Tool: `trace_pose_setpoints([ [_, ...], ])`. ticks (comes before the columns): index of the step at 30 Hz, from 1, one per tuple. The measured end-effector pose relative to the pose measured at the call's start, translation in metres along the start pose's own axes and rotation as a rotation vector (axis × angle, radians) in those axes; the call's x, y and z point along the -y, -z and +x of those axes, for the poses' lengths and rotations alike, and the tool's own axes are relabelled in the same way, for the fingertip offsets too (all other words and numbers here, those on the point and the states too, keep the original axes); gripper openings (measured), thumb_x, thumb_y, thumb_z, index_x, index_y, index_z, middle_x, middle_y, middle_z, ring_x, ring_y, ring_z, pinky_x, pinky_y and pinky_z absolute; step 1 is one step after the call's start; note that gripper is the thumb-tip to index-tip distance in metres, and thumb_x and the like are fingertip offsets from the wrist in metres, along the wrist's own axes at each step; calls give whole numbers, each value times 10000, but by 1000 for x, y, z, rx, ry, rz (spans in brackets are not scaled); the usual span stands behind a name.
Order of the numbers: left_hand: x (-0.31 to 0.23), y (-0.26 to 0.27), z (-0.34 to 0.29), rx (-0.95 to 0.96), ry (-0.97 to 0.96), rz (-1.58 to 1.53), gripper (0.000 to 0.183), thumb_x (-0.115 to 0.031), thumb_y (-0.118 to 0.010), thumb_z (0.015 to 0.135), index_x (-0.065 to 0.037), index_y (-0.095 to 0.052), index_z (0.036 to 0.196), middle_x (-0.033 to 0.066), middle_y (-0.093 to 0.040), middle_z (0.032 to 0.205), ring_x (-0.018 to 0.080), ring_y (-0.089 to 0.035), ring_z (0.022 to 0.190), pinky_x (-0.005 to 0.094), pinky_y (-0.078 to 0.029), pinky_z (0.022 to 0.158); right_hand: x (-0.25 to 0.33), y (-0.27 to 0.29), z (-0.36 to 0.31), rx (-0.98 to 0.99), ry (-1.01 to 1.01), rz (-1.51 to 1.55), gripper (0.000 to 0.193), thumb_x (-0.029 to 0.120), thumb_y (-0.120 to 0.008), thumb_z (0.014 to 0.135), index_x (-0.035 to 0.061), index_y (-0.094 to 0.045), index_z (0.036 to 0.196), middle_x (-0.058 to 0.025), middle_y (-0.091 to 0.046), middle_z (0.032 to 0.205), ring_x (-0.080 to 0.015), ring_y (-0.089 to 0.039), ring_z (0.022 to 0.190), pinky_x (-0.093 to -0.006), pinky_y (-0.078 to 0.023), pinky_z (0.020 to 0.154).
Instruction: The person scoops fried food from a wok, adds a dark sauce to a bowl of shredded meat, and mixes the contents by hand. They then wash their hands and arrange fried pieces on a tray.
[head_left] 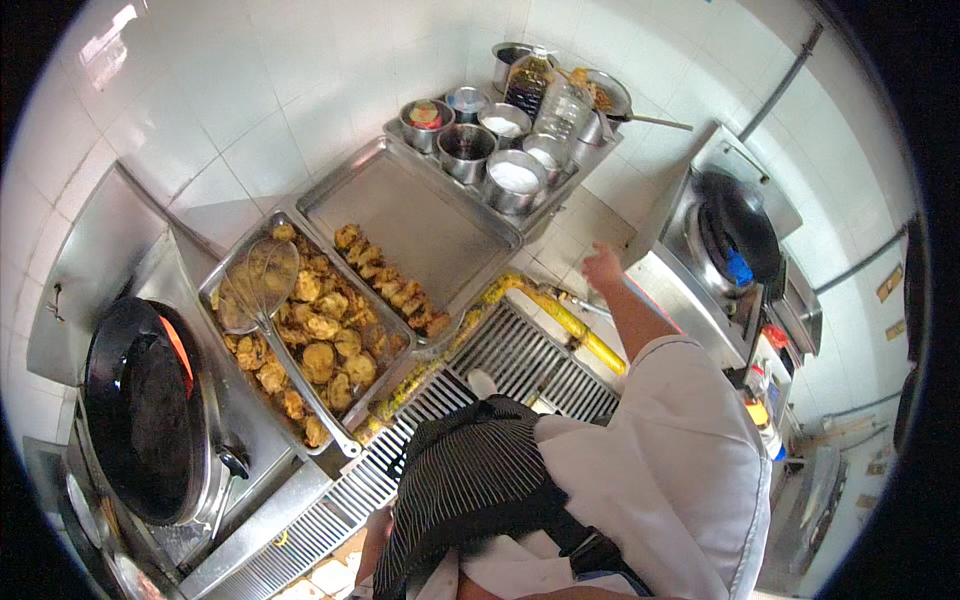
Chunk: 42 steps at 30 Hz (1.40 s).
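Steel skimmer (284, 348) overhangs the tray (404, 350) left of centre; a bump could tip it. Right hand (602, 268): fingers half-spread, seemingly empty; left hand hidden, can't tell.

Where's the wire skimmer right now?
Head view, left of centre: the wire skimmer lies on the metal tray of fried pieces, right of the black wok. Its handle runs toward the tray's lower edge.

Smooth metal tray (420, 215), glossy wall tiles (345, 95), matt cloth sleeve (690, 430)
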<state>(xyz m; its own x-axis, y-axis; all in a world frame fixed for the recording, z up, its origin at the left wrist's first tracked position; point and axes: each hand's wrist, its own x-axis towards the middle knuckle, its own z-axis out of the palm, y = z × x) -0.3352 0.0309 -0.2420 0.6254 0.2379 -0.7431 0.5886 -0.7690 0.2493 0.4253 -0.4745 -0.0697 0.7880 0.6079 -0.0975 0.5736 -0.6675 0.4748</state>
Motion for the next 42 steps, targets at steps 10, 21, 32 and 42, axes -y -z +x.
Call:
trace_pose_setpoints([
  [10,-117,-9,39,3,174,-128,288,-289,-583,937,-121,-741,1110,216,-742,950,399,-718,959,513,-568,833,-228,233,305,-480,-203,359,378,285,-542,959,33,-646,1220,-241,-687,1195,-437,-654,1108,-498,-506,1004],
  [21,-372,17,137,-11,186,-243,298,-288,-596,917,-111,-734,1112,183,-753,947,347,-729,895,488,-578,827,-387,137,582,-403,8,287,388,265,-657,917,18,-629,1215,-227,-653,1179,-401,-612,1098,-498,-481,970],
  [32,-486,133,154,9,659,-688,385,-337,-613,886,-108,-761,1158,199,-710,1231,385,-677,1146,458,-541,984,-465,75,743,-177,-272,1569,348,371,-662,977,127,-559,751,-40,-477,603,-164,-395,468,-357,-352,436],
  [42,-524,144,105,-98,874,-894,485,-423,-546,963,-5,-755,1091,218,-742,1072,368,-722,939,470,-554,872,-454,182,729,-195,-313,2050,582,504,-698,934,68,-586,1304,2,-459,802,-73,-358,547,-219,-292,417],
])
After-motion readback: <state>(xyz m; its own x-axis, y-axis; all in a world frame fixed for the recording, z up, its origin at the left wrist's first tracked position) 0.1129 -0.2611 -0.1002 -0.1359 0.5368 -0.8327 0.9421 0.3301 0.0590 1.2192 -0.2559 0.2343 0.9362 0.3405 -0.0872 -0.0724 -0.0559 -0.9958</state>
